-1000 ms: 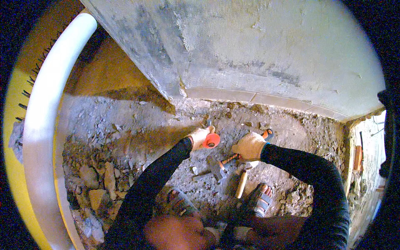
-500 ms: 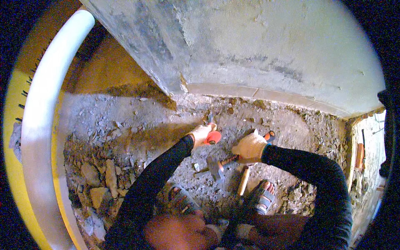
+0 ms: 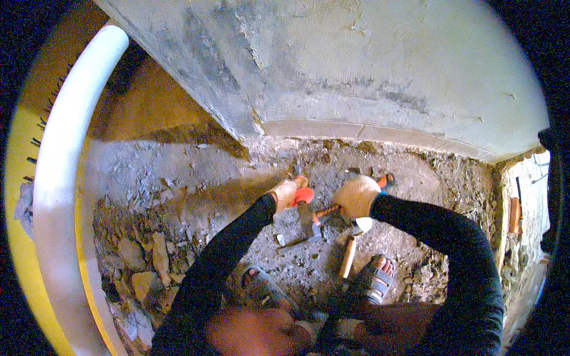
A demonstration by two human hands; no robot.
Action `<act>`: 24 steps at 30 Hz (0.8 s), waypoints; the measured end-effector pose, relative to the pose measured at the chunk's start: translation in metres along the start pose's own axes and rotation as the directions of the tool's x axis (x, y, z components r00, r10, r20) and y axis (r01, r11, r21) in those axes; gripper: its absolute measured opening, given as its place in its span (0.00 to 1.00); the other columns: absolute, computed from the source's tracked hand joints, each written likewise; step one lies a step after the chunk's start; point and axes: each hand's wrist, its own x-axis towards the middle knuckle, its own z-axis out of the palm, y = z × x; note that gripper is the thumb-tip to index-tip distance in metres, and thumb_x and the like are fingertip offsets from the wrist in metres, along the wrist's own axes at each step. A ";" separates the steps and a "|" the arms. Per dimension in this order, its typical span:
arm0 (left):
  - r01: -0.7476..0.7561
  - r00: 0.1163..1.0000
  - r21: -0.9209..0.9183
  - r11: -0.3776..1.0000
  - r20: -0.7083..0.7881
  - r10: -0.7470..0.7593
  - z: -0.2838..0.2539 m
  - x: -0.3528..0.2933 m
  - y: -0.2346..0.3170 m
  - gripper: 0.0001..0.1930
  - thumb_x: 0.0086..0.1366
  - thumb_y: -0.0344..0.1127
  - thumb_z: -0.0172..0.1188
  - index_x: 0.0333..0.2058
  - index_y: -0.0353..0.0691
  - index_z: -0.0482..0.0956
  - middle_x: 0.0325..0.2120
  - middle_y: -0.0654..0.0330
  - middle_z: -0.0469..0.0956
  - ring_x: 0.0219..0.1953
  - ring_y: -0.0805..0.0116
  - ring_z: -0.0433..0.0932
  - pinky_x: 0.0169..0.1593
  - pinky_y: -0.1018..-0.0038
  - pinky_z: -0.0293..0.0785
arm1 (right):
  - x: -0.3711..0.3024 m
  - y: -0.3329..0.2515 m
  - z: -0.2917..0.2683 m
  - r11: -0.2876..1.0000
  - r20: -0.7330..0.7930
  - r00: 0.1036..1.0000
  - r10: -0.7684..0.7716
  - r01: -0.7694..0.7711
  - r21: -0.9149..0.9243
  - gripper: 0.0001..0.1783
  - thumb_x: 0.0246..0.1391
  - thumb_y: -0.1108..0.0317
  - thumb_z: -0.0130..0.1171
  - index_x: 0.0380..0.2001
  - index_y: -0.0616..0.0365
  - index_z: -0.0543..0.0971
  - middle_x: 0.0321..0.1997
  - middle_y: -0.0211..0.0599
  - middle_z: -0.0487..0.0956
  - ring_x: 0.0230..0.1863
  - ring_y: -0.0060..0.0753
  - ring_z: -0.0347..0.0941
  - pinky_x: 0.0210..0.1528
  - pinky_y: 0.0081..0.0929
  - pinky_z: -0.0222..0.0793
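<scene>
My left hand [image 3: 287, 193], in a pale work glove, is closed around a chisel with a red guard [image 3: 304, 195]. The chisel's dark metal shaft points away from me, toward the rubble at the wall's foot. My right hand [image 3: 355, 197], also gloved, grips a hammer by its orange-and-black handle [image 3: 328, 211]. The hammer's metal head [image 3: 308, 218] is right at the near end of the chisel; whether they touch I cannot tell. Below my right hand, a tool with a wooden handle [image 3: 348, 258] lies on the ground, its far end partly hidden.
A plastered wall [image 3: 386, 65] with a tile skirting [image 3: 314, 129] rises ahead. Broken stones [image 3: 142, 279] lie at the left, beside a thick white pipe [image 3: 56, 160]. My sandalled feet [image 3: 379, 279] stand on the rubble close to the tools. A brick-red block [image 3: 515, 215] is at the far right.
The hammer head has come up from below to the chisel's near end. The left hand has stayed nearly in place, while the right hand has tilted slightly.
</scene>
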 end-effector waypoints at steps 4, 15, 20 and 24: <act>-0.049 0.999 -0.025 0.998 0.004 0.049 -0.003 -0.003 0.004 0.23 0.73 0.65 0.50 0.29 0.56 0.79 0.21 0.71 0.73 0.22 0.77 0.69 0.23 0.73 0.64 | 0.003 -0.002 0.011 0.971 0.008 0.971 -0.240 0.240 -0.010 0.11 0.49 0.55 0.62 0.32 0.45 0.88 0.28 0.41 0.86 0.31 0.50 0.85 0.29 0.53 0.80; -0.096 0.994 0.025 0.995 0.058 0.094 -0.013 0.001 0.001 0.17 0.78 0.55 0.48 0.36 0.54 0.80 0.30 0.76 0.74 0.31 0.79 0.70 0.34 0.71 0.70 | 0.003 -0.005 0.025 0.992 0.070 0.990 -0.123 0.125 -0.023 0.14 0.47 0.53 0.63 0.31 0.48 0.86 0.28 0.42 0.85 0.32 0.52 0.85 0.31 0.50 0.80; -0.033 0.996 -0.088 0.996 0.084 0.040 -0.011 0.002 -0.001 0.16 0.76 0.54 0.50 0.36 0.53 0.80 0.28 0.76 0.73 0.27 0.78 0.68 0.32 0.73 0.68 | 0.007 -0.003 0.020 0.997 -0.007 0.998 -0.065 0.065 0.039 0.12 0.48 0.55 0.62 0.30 0.47 0.87 0.28 0.42 0.86 0.32 0.51 0.85 0.31 0.51 0.80; -0.037 0.999 0.017 0.999 0.019 0.036 -0.008 0.005 -0.004 0.17 0.76 0.54 0.48 0.33 0.56 0.80 0.26 0.76 0.71 0.27 0.80 0.69 0.27 0.72 0.66 | 0.005 -0.009 0.015 0.998 -0.036 0.999 -0.010 0.012 0.062 0.12 0.49 0.56 0.62 0.30 0.49 0.88 0.28 0.44 0.86 0.33 0.49 0.86 0.33 0.50 0.81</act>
